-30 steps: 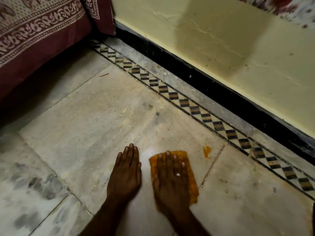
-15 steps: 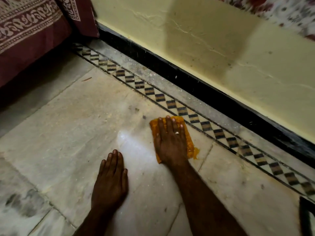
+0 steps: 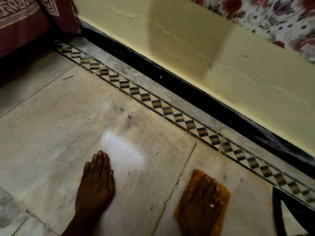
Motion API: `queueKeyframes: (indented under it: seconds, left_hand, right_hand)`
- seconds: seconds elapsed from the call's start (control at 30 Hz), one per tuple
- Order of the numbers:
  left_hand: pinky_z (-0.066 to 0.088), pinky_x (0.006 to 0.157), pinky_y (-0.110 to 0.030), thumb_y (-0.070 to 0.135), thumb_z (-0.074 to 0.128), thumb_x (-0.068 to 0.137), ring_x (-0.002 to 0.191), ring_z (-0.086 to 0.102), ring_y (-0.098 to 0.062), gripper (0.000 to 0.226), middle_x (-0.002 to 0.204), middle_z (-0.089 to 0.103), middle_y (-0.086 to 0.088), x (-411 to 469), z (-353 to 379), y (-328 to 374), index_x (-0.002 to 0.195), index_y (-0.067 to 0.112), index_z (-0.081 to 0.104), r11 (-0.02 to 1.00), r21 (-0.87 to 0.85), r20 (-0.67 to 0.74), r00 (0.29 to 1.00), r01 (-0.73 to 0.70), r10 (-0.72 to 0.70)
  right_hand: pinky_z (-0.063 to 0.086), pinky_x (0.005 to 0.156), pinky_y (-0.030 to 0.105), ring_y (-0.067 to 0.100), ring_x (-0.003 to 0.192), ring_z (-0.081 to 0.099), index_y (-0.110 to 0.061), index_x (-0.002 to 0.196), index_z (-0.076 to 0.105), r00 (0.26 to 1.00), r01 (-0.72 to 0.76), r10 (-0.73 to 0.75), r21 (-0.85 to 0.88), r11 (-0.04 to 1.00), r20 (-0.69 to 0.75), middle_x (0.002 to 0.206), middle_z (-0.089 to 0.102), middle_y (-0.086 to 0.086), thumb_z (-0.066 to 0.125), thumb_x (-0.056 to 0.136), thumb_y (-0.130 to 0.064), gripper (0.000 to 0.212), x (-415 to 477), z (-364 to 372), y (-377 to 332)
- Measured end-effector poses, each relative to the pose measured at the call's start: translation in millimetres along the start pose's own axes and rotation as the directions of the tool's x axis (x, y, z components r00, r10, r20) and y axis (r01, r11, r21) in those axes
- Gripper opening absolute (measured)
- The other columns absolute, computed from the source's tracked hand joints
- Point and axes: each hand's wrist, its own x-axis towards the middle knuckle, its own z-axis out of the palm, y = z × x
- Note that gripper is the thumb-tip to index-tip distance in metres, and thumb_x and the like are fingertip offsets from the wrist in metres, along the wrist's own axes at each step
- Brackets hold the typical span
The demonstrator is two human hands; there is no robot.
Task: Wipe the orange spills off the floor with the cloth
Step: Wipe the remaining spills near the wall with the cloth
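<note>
An orange-stained cloth (image 3: 196, 177) lies flat on the pale stone floor (image 3: 68, 125), just right of a tile joint. My right hand (image 3: 202, 203) presses down on it with straight, spread fingers and covers most of it. My left hand (image 3: 95, 184) rests flat on the bare floor to the left, fingers straight and together. No orange spill shows on the floor around the cloth; whatever lies under the cloth is hidden.
A checkered tile border (image 3: 170, 113) and a black skirting (image 3: 187, 89) run diagonally below the yellow wall (image 3: 221, 57). Maroon patterned bedding (image 3: 20, 28) hangs at top left. A dark curved frame (image 3: 279, 210) stands at bottom right. Floral fabric (image 3: 272, 19) hangs at top right.
My right hand has dragged the cloth back from the checkered border, across the tile joint, toward me. The orange spot seen earlier beside the joint is gone. My left hand stays planted.
</note>
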Motion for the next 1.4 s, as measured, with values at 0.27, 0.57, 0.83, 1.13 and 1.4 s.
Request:
queueKeyframes:
  seconds: [0.27, 0.57, 0.83, 1.13, 1.4]
  left_hand:
    - [0.023, 0.122, -0.048, 0.033, 0.021, 0.105, 0.146, 0.036, -0.033, 0.060, 0.156, 0.038, -0.021, -1, 3, -4, 0.146, -0.005, 0.045, 1.000, -0.006, -0.045, 0.999, 0.023, -0.023]
    - [0.027, 0.119, -0.044, 0.029, 0.037, 0.100, 0.145, 0.039, -0.030, 0.056, 0.156, 0.041, -0.017, 2, -5, -3, 0.147, 0.000, 0.046, 0.999, -0.039, -0.046, 0.999, -0.005, 0.003]
    - [0.018, 0.123, -0.039, 0.034, 0.020, 0.105, 0.145, 0.038, -0.030, 0.060, 0.157, 0.038, -0.017, 3, -3, -5, 0.149, -0.001, 0.041, 0.999, -0.042, 0.007, 1.000, -0.008, 0.008]
    - [0.021, 0.121, -0.047, 0.030, 0.027, 0.100, 0.144, 0.038, -0.040, 0.062, 0.155, 0.037, -0.026, 0, 4, -4, 0.147, -0.008, 0.039, 0.998, -0.061, -0.004, 1.000, -0.003, 0.002]
    - [0.018, 0.122, -0.050, 0.037, 0.020, 0.100, 0.147, 0.032, -0.040, 0.069, 0.159, 0.032, -0.025, 1, 3, -1, 0.150, -0.006, 0.036, 0.998, -0.059, 0.042, 0.999, 0.034, -0.032]
  right_hand:
    - [0.024, 0.122, 0.058, 0.037, 0.152, 0.025, -0.014, 0.158, 0.031, 0.700, 0.701, -0.682, -0.019, 0.713, 0.213, 0.164, 0.028, 0.017, 0.041, 0.101, -0.042, 0.065, 3, 61, -160]
    - [0.003, 0.127, 0.048, 0.026, 0.156, 0.017, -0.029, 0.161, 0.024, 0.525, 0.845, -0.794, -0.077, 0.529, 0.307, 0.168, 0.023, 0.004, 0.023, 0.104, -0.047, 0.059, 124, 75, -257]
    - [-0.005, 0.127, 0.050, 0.025, 0.158, 0.005, -0.027, 0.163, 0.008, 0.851, 0.520, -0.484, -0.202, 0.830, 0.204, 0.171, 0.009, 0.005, 0.008, 0.104, -0.053, 0.065, 147, 37, -166]
    - [-0.009, 0.126, 0.051, 0.024, 0.155, -0.016, -0.028, 0.159, -0.019, 0.992, 0.085, -0.059, -0.250, 0.965, 0.108, 0.169, -0.016, 0.004, 0.007, 0.106, -0.050, 0.063, 122, -38, 37]
    - [0.004, 0.124, 0.061, 0.041, 0.155, -0.005, -0.011, 0.155, -0.023, 0.978, -0.188, 0.206, -0.273, 0.944, 0.041, 0.168, -0.010, 0.021, 0.010, 0.105, -0.036, 0.066, 35, -67, 156]
